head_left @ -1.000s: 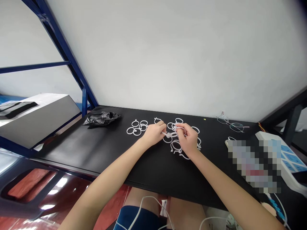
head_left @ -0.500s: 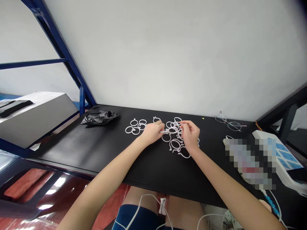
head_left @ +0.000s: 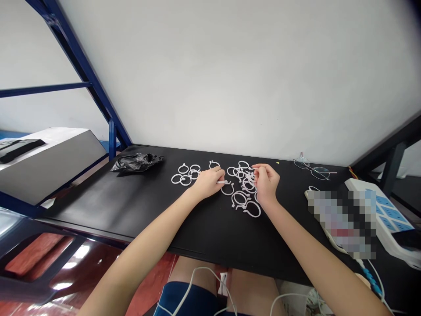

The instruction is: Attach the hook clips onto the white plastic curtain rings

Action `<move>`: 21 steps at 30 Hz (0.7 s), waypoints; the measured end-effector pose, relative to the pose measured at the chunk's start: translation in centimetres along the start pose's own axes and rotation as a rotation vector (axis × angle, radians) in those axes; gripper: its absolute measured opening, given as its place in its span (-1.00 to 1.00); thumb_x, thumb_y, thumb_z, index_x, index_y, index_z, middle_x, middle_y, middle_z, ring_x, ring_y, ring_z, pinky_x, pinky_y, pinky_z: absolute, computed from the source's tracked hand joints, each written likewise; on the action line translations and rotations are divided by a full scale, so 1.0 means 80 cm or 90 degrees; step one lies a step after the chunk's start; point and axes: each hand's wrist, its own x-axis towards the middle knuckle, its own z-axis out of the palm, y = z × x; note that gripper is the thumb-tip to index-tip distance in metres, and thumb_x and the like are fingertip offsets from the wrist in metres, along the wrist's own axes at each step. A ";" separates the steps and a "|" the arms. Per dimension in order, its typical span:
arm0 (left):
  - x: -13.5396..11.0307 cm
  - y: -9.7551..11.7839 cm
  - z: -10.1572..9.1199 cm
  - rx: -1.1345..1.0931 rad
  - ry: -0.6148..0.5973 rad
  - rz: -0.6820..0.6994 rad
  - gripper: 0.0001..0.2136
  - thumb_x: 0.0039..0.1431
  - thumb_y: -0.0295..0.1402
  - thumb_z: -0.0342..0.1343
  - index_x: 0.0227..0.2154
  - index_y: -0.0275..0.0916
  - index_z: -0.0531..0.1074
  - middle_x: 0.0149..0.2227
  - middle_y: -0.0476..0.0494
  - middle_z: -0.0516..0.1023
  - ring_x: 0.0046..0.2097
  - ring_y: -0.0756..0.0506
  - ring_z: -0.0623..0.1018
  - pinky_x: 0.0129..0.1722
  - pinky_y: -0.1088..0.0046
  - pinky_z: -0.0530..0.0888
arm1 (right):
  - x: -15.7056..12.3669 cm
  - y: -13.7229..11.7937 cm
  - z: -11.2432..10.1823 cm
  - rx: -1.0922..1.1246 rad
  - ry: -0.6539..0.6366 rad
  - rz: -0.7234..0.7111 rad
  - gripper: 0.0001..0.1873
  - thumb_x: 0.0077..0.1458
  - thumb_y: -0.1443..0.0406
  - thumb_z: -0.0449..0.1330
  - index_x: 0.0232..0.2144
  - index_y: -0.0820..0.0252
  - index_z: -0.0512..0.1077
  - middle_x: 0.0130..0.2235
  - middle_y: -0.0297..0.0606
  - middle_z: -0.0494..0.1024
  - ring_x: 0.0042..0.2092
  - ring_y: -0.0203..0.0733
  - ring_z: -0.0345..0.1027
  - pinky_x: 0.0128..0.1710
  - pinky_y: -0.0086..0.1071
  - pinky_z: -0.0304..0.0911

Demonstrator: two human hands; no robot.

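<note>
My left hand (head_left: 209,181) is closed in a pinch on a white plastic ring, whose end sticks out past the fingertips. To its right my right hand (head_left: 267,184) also pinches a white ring; just a bit of it shows at the fingertips, the rest being hidden. A loose pile of white rings (head_left: 252,210) with small clasps lies between and below the hands, several of them overlapping and some standing open. Left of my left hand, a smaller group of rings (head_left: 185,180) lies flat, and a single ring (head_left: 214,164) rests just behind that hand.
On the black table (head_left: 148,206) a crumpled black plastic bag (head_left: 137,162) lies at the back left. Eyeglasses (head_left: 319,173), a blurred-out phone (head_left: 342,226) and a white power strip (head_left: 381,215) are on the right. A white cable (head_left: 194,281) hangs over my lap.
My right hand has drawn a little to the right, away from my left hand and over the edge of the pile. The left hand stays nearly in place.
</note>
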 end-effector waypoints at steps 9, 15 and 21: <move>-0.005 0.012 0.003 -0.055 -0.010 0.044 -0.86 0.19 -0.30 0.02 -0.20 -0.13 0.35 -0.14 -0.01 0.46 -0.20 -0.03 0.50 -0.30 0.51 0.40 | -0.005 0.004 0.001 -0.004 -0.024 -0.007 -0.84 -0.10 0.33 0.04 -0.51 0.20 0.43 -0.59 -0.46 0.28 -0.64 -0.45 -0.03 -0.67 -0.48 -0.12; -0.009 0.033 -0.004 -0.077 -0.054 0.134 -0.76 0.20 -0.24 0.02 -0.09 -0.16 0.34 -0.08 -0.09 0.46 -0.11 -0.06 0.49 -0.24 0.48 0.44 | -0.007 0.009 0.000 0.009 -0.035 -0.006 -0.85 -0.08 0.32 0.07 -0.50 0.20 0.44 -0.58 -0.45 0.30 -0.63 -0.44 -0.02 -0.68 -0.48 -0.08; -0.006 0.032 0.007 -0.033 0.022 0.086 -0.72 0.26 -0.09 -0.01 -0.19 -0.19 0.38 -0.09 -0.12 0.44 -0.03 -0.09 0.42 -0.28 0.46 0.46 | -0.008 0.013 -0.002 0.000 -0.050 -0.024 -0.86 -0.05 0.32 0.07 -0.46 0.20 0.44 -0.54 -0.43 0.33 -0.62 -0.44 0.01 -0.67 -0.48 -0.05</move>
